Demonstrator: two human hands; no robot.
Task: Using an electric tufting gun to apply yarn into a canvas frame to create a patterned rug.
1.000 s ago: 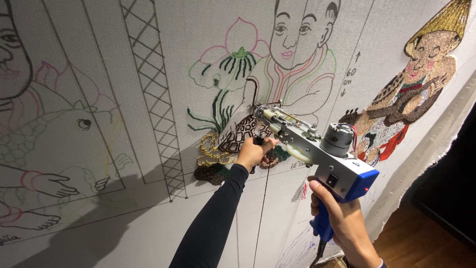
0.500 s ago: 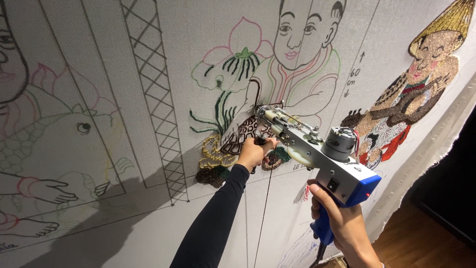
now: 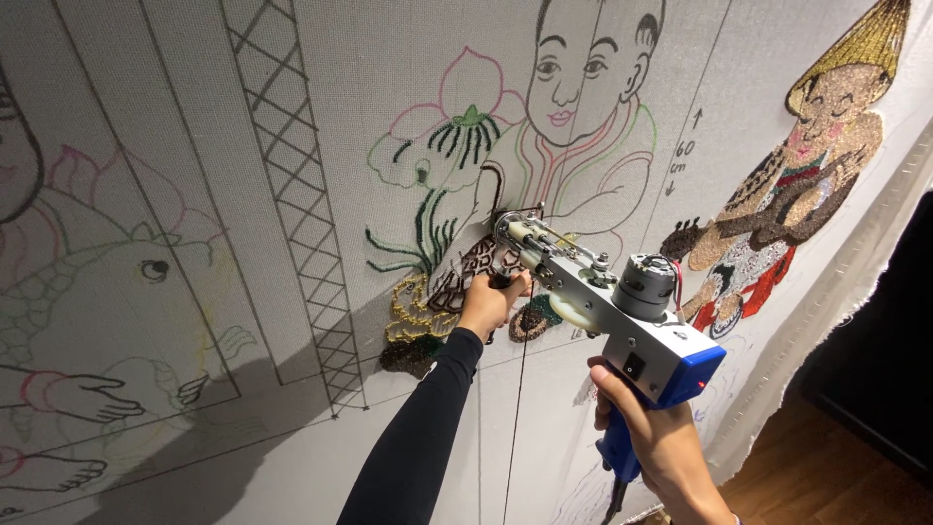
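Note:
A grey and blue tufting gun is pressed nose-first against a large white cloth with drawn figures. My right hand is closed around its blue rear handle. Gripping the small front handle near the needle is my left hand, its black sleeve running down to the bottom edge. The needle touches the cloth beside brown and yellow tufted patches, under a drawn child. A dark yarn strand hangs down from the gun.
A finished tufted figure with a gold conical hat fills the upper right of the cloth. A drawn lattice column and a fish outline lie to the left. Wooden floor shows at the lower right.
The gun's nose and my left hand have shifted slightly up along the cloth. Both hands keep their grip.

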